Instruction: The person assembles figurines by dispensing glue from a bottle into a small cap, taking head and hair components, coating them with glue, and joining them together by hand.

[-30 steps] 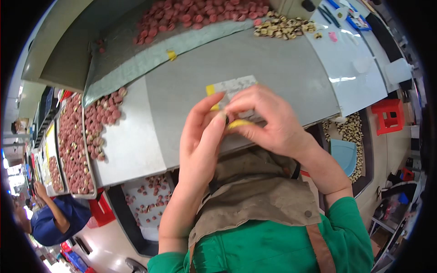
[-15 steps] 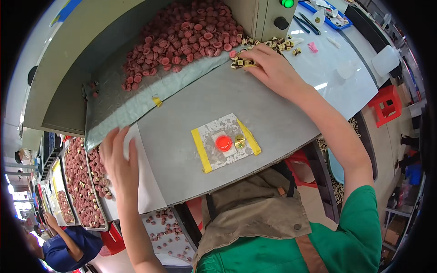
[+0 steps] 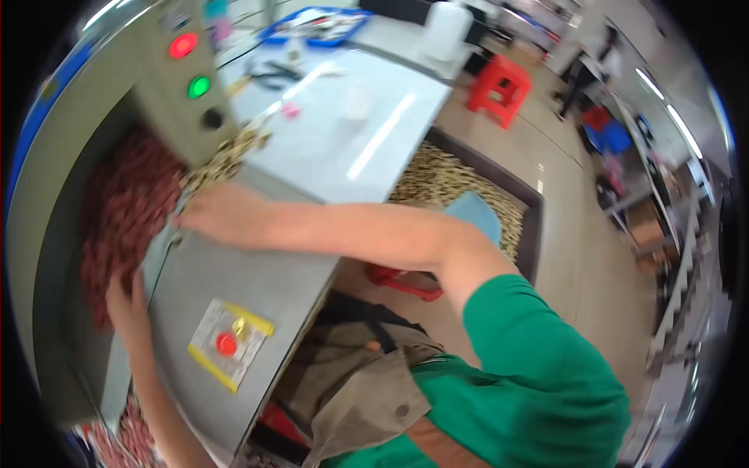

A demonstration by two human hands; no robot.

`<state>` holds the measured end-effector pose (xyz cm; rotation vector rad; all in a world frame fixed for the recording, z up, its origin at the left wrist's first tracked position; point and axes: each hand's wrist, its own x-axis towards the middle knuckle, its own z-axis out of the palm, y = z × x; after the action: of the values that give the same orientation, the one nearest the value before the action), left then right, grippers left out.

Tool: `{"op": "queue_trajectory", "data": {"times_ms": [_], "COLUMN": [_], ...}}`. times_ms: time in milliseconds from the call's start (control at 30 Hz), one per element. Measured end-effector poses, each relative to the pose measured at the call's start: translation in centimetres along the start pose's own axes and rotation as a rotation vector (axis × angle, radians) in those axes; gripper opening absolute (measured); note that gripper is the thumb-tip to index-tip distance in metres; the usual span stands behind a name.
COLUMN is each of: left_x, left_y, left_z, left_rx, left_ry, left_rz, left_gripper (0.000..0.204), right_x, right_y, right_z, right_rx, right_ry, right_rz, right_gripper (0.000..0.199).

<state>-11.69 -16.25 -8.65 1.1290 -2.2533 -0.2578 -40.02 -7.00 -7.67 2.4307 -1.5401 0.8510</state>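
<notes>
The right hand (image 3: 222,214) is laid flat, fingers extended, at the edge of the brass parts (image 3: 222,160); the left hand (image 3: 129,300) is spread against the red caps (image 3: 117,214). Between them, a yellow-edged card (image 3: 228,343) bearing one red cap and one brass piece is seen on the grey table (image 3: 257,281).

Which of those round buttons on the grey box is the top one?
The red button is the top one; the green button sits just below it, and a dark knob lowest of all.
</notes>
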Motion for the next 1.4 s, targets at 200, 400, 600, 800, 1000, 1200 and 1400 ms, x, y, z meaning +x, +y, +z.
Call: {"op": "queue_trajectory", "data": {"times_ms": [200,400,600,800,1000,1200,1400], "left_x": [-2.9,-9.4,-14.8,-16.5,-17.7,-18.5,-18.1], "left_y": [0.1,0.2,14.7,13.3,12.8,12.0,12.6], "left_z": [-1.7,-3.4,-5.9,-1.8,-2.1,-2.4,-2.8], "left_rx": [-0.261,-1.142,-1.424,-1.964,-1.964,-2.045,-1.996], "left_ry": [-0.018,0.022,0.043,0.096,0.163,0.144,0.142], "left_rz": [-0.213,-0.678,-0.805,-0.542,-0.694,-0.686,-0.697], "left_gripper": [0.034,0.039,0.03,0.035,0.035,0.036,0.036], "right_x": [-3.8,-5.6,-7.2,-6.2,-4.6,-3.0,-3.4], "right_y": [-0.2,0.0,-2.6,-3.7,-6.8,-12.2,-13.7], "right_z": [-4.2,-0.3,-5.0,-4.8,-5.4,-3.8,-2.7], "right_rx": [0.239,0.423,0.538,0.222,0.155,0.436,0.365], "right_ry": [-0.207,-0.383,-0.15,-0.265,-0.362,-0.326,-0.392], "right_rz": [0.173,0.065,0.015,0.069,0.076,0.012,-0.08], "right_gripper": [0.022,0.024,0.024,0.017,0.015,0.016,0.019]}}
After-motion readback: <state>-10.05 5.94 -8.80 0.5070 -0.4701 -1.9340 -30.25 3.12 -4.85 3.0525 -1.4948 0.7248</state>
